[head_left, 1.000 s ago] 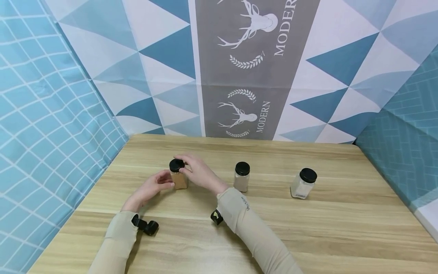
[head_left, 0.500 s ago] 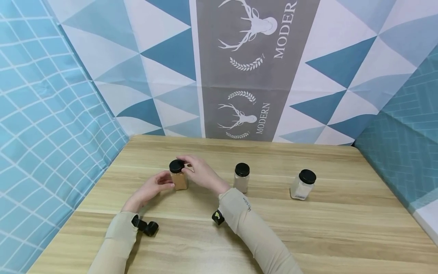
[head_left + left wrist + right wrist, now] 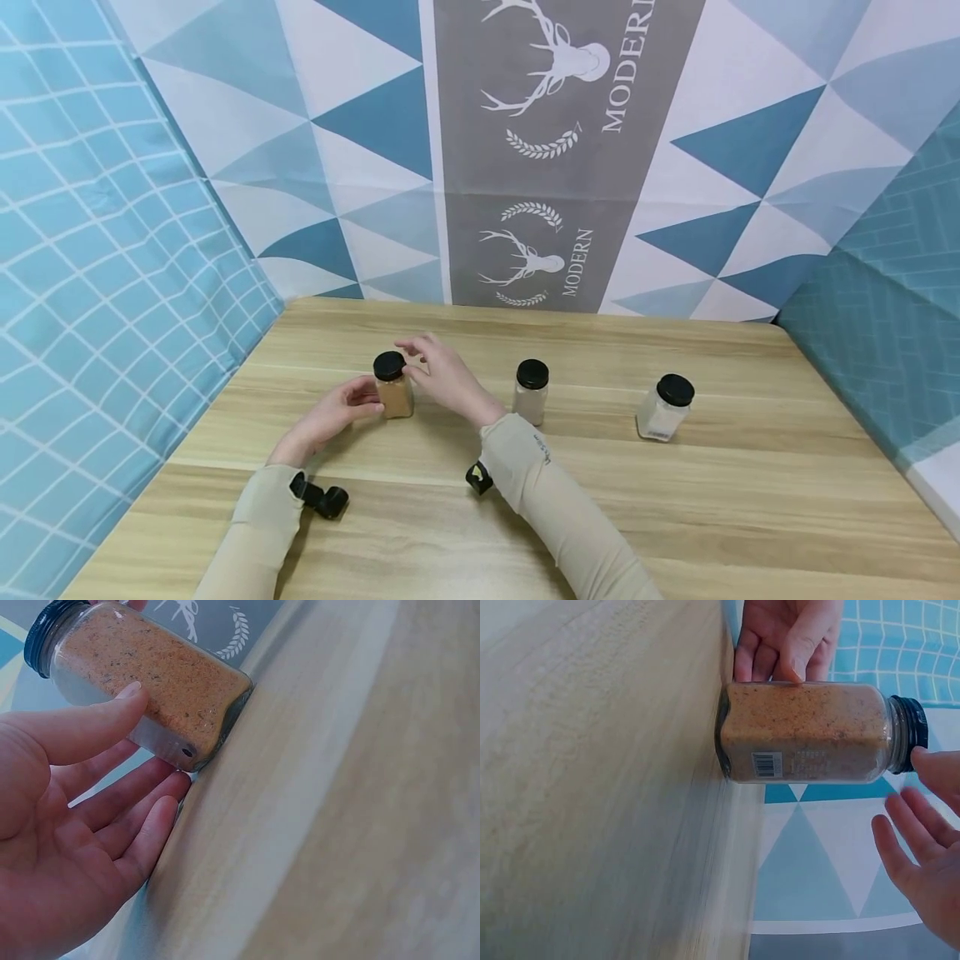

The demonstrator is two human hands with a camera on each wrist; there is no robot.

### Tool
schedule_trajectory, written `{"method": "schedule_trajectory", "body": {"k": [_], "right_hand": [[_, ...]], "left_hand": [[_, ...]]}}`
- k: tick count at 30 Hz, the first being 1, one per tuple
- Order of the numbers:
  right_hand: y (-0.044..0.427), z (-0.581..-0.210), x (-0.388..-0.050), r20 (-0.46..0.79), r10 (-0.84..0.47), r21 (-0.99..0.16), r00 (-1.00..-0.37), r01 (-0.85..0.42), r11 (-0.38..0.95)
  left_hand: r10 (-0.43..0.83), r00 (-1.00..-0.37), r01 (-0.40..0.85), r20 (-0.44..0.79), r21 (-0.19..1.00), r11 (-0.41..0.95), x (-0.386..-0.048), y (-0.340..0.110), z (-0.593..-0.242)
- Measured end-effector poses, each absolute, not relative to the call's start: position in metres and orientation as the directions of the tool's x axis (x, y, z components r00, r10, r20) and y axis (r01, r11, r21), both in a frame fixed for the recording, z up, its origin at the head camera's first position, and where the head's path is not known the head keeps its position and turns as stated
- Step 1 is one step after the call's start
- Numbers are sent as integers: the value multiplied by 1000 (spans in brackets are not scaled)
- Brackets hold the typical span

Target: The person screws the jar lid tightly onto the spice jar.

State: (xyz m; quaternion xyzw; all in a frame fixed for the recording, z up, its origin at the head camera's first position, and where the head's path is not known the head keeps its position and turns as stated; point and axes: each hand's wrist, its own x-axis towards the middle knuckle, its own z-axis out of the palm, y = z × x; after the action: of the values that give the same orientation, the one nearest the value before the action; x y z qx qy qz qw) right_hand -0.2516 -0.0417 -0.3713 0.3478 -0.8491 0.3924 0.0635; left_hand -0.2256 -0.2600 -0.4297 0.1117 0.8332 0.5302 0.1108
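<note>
A clear jar of orange-brown seasoning (image 3: 394,398) with a black lid stands upright on the table, toward the left. My left hand (image 3: 337,415) holds it loosely low on its side. In the left wrist view, the thumb (image 3: 90,724) lies against the glass and the other fingers reach round behind. At the lid (image 3: 911,735) is my right hand (image 3: 444,377). Its thumb is at the lid's edge, while the other fingers are spread away from it. The right wrist view shows a small barcode label (image 3: 767,764) on the glass.
Two more black-lidded jars stand to the right on the wooden table (image 3: 675,500): one with pale contents (image 3: 530,396) near the middle and a whitish one (image 3: 663,410) farther right. Patterned cloth (image 3: 360,150) hangs behind the table; blue cloth covers both sides.
My right hand's fingers have lifted off the lid and spread, and the hand has shifted slightly right. The left hand and the seasoning jar have stayed in place.
</note>
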Motion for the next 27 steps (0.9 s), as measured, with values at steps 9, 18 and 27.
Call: {"method": "schedule_trajectory", "body": {"k": [9,18,27], "right_hand": [[-45,-371,-252,377,-601,-572,-704,-688,447],[-50,-367,-249,333,-657,-580,-677,-696,424],[-47,-368,-249,310,-649,-628,-695,-662,409]], "left_hand": [[299,-951,49,-81,913,405,-223,-260,-427],[312,-947,60,-73,916,396,-225,-261,-428],[312,-948,66,-71,911,407,-225,-261,-428]]}}
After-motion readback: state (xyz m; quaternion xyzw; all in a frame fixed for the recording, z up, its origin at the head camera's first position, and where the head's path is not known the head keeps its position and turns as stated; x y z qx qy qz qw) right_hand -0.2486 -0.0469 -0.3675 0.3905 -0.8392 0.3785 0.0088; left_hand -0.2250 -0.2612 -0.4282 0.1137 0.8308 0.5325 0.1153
